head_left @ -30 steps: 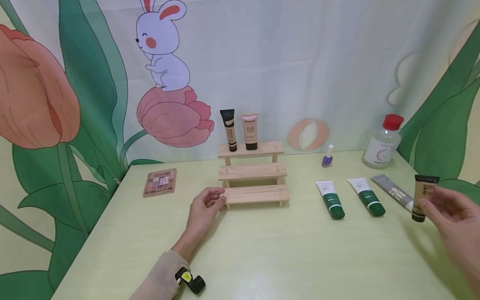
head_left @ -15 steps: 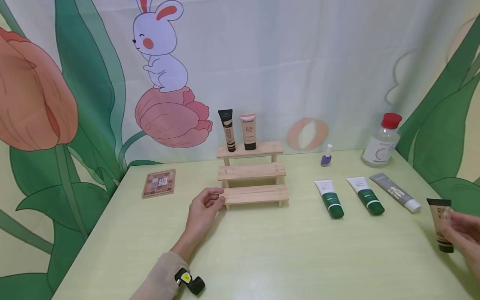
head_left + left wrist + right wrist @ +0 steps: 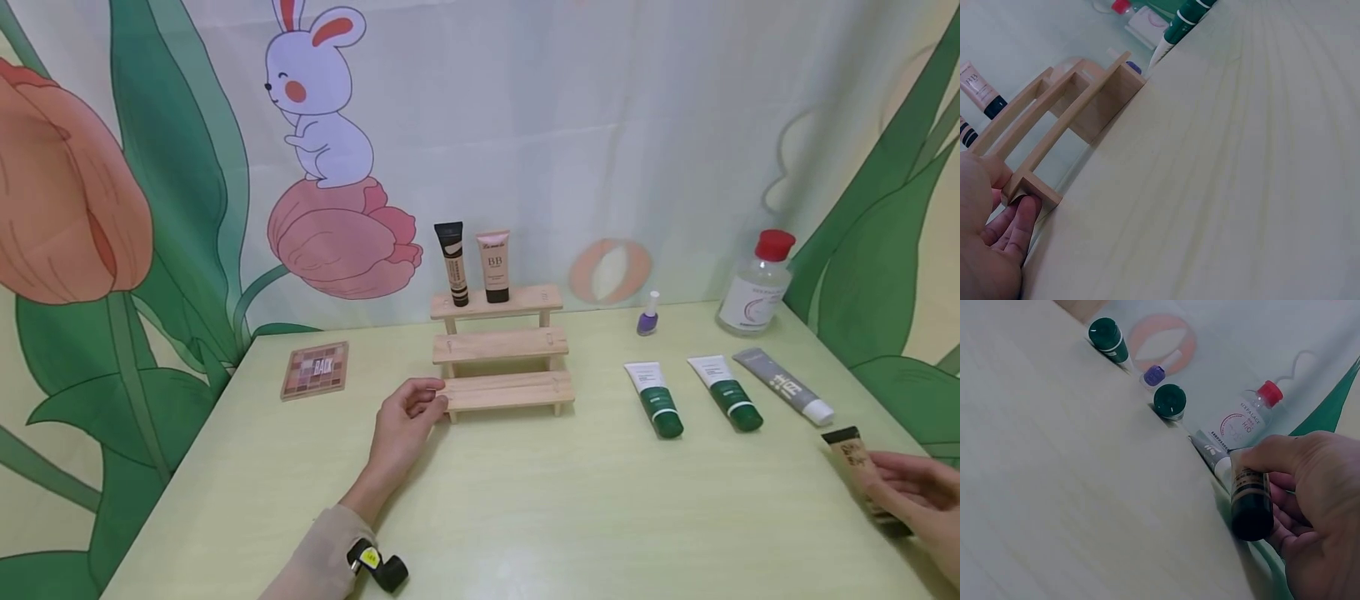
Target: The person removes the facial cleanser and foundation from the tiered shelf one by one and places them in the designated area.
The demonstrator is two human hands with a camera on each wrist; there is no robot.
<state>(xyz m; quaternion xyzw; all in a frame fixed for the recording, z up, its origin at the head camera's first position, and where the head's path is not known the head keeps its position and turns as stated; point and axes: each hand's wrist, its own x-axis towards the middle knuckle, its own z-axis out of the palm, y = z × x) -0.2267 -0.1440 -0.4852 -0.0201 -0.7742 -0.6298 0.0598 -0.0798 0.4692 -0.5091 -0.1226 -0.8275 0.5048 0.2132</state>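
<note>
At the left end of the lowest step of a three-tier wooden display stand point(image 3: 504, 392), my left hand point(image 3: 402, 423) grips the board. The left wrist view shows the thumb on top and fingers under the stand's end point(image 3: 1036, 184). My right hand point(image 3: 917, 500) holds a beige cosmetic tube point(image 3: 851, 458) with black ends, tilted low over the table's right side. In the right wrist view the tube's black cap point(image 3: 1252, 515) faces the camera. On the top tier stand a slim black-and-beige tube point(image 3: 454, 265) and a pink BB cream tube point(image 3: 496, 267), both upright.
Two green-and-white tubes point(image 3: 657, 400) point(image 3: 727, 393) and a grey tube point(image 3: 783, 385) lie right of the stand. Behind them stand a purple nail polish bottle point(image 3: 647, 320) and a clear red-capped bottle point(image 3: 756, 287). An eyeshadow palette point(image 3: 315, 371) lies at left.
My right hand has moved the beige tube down toward the table's near right; it has gone from upright to tilted. The left hand keeps its grip on the stand.
</note>
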